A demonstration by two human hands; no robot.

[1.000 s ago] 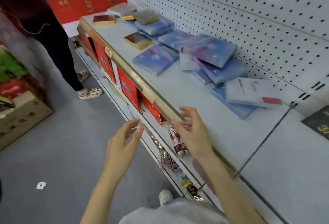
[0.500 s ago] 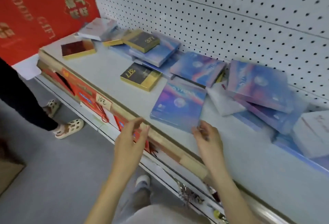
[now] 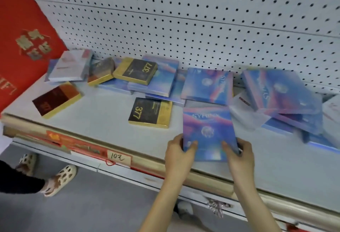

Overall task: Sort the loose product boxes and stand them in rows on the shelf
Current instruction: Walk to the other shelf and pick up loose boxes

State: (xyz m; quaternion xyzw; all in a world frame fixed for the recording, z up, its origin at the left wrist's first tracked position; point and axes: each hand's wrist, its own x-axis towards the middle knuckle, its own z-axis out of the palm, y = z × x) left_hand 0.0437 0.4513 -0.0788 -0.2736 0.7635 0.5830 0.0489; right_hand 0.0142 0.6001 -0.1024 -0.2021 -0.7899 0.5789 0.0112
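We hold the flat blue-and-pink cardboard box with a pale globe print [image 3: 207, 130] at its two near corners. The left hand [image 3: 177, 153] grips the left corner, thumb curled onto the printed face. The right hand [image 3: 239, 156] grips the right corner in the same way. The remaining fingers of both hands are hidden beneath the box. In our judgement this two-corner grip gives control of tilt, which standing the box on edge will require. The box sits over the front of the pale grey metal shelf [image 3: 103, 121], just behind the gold front rail [image 3: 55, 130]. We cannot tell whether its far edge has left the shelf. It is near the black-and-gold box marked 377 [image 3: 150, 112] but apart from it. It is also clear of the overlapping heap of matching blue boxes [image 3: 279, 88] lying against the white perforated back panel [image 3: 184, 20], so we judge it the easiest one to take first. The box is thin, with a glossy face, pale lettering across its far end and an iridescent sheen at its near edge.
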